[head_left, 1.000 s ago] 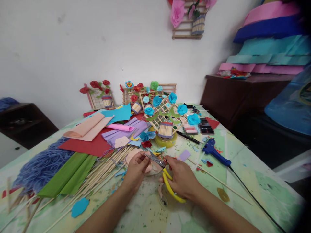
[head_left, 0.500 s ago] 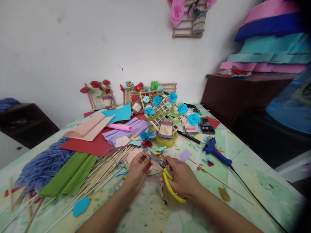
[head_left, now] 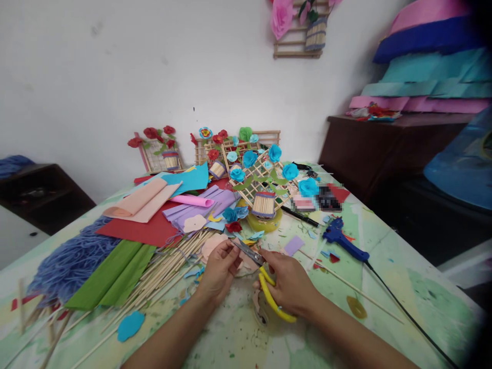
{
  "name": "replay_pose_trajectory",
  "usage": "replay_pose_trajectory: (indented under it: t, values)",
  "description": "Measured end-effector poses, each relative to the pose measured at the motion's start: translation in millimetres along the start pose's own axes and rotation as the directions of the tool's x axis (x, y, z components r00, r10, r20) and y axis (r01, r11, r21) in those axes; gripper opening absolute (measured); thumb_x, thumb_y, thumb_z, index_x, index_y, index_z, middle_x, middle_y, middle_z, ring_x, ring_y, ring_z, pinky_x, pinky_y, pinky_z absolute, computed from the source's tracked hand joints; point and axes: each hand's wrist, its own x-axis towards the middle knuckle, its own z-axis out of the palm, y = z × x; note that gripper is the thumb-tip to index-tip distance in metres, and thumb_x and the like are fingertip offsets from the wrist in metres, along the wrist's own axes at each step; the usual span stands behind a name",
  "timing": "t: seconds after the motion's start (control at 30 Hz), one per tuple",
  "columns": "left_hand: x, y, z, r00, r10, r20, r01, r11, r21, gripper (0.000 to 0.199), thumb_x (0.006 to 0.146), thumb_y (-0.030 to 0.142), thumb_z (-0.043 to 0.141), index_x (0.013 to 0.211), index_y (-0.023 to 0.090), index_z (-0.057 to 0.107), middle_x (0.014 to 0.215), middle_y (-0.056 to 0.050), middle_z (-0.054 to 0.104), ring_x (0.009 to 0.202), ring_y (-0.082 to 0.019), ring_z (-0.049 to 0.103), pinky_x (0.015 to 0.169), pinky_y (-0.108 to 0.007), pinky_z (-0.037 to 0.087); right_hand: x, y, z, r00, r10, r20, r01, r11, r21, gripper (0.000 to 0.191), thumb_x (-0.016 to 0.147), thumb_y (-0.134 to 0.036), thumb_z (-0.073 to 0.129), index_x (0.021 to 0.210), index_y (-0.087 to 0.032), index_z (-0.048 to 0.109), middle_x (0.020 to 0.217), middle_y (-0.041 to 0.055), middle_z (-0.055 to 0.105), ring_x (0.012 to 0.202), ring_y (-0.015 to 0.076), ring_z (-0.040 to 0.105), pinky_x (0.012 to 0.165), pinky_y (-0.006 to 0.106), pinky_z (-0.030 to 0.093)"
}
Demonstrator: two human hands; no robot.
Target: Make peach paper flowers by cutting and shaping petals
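My right hand [head_left: 286,279] is closed round the yellow handles of a pair of scissors [head_left: 269,297], whose metal blades point up and left. My left hand [head_left: 222,264] is closed in a pinch at a piece of light pink paper [head_left: 248,260], right by the blade tips. The paper lies along the blades, partly hidden by them and my fingers. Behind my left hand are cut pale pink paper shapes [head_left: 211,245]. Below the scissors a roll of tape [head_left: 260,312] rests on the table.
A bundle of thin sticks [head_left: 169,266], green paper [head_left: 111,277] and blue yarn [head_left: 73,256] lie left. A blue glue gun [head_left: 346,241] with its cord is right. A stick lattice with blue paper flowers [head_left: 265,184] stands ahead, beside folded purple paper [head_left: 200,205].
The view has shifted very slightly. Both hands, the scissors and the pink paper keep nearly the same positions.
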Motion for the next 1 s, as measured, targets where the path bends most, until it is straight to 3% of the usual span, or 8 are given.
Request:
replay_pose_trajectory:
  t: [0.33, 0.77, 1.0]
  values:
    - [0.5, 0.0, 0.2, 1.000, -0.001, 0.001, 0.001, 1.000, -0.006, 0.024, 0.063, 0.027, 0.077, 0.074, 0.015, 0.060, 0.070, 0.002, 0.060, 0.064, -0.007, 0.055, 0.063, -0.018, 0.044, -1.0, -0.6, -1.7, 1.000, -0.007, -0.019, 0.007, 1.000, 0.001, 0.051, 0.076, -0.039, 0.056, 0.123, -0.018, 0.050, 0.084, 0.0064, 0.064, 0.071, 0.0186, 0.057, 0.063, 0.026, 0.036]
    - [1.1, 1.5, 2.2, 0.998, 0.037, -0.041, -0.038, 0.999, -0.009, 0.027, 0.059, 0.026, 0.079, 0.072, 0.014, 0.059, 0.068, 0.003, 0.057, 0.061, -0.006, 0.053, 0.059, -0.016, 0.045, -1.0, 0.9, -0.6, 1.000, 0.003, -0.012, -0.003, 1.000, 0.005, 0.046, 0.078, -0.037, 0.054, 0.121, -0.019, 0.052, 0.080, 0.0052, 0.065, 0.067, 0.0172, 0.058, 0.059, 0.024, 0.036]
    - [-1.7, 2.7, 2.4, 0.998, -0.027, -0.058, 0.027, 1.000, -0.001, 0.029, 0.061, 0.029, 0.078, 0.075, 0.016, 0.057, 0.067, 0.004, 0.056, 0.057, -0.005, 0.053, 0.053, -0.015, 0.043, 0.2, 0.6, -1.8, 0.997, 0.047, -0.056, -0.039, 0.990, 0.133, 0.037, 0.079, -0.035, 0.055, 0.113, -0.021, 0.058, 0.072, 0.0016, 0.063, 0.061, 0.0151, 0.054, 0.058, 0.024, 0.037]
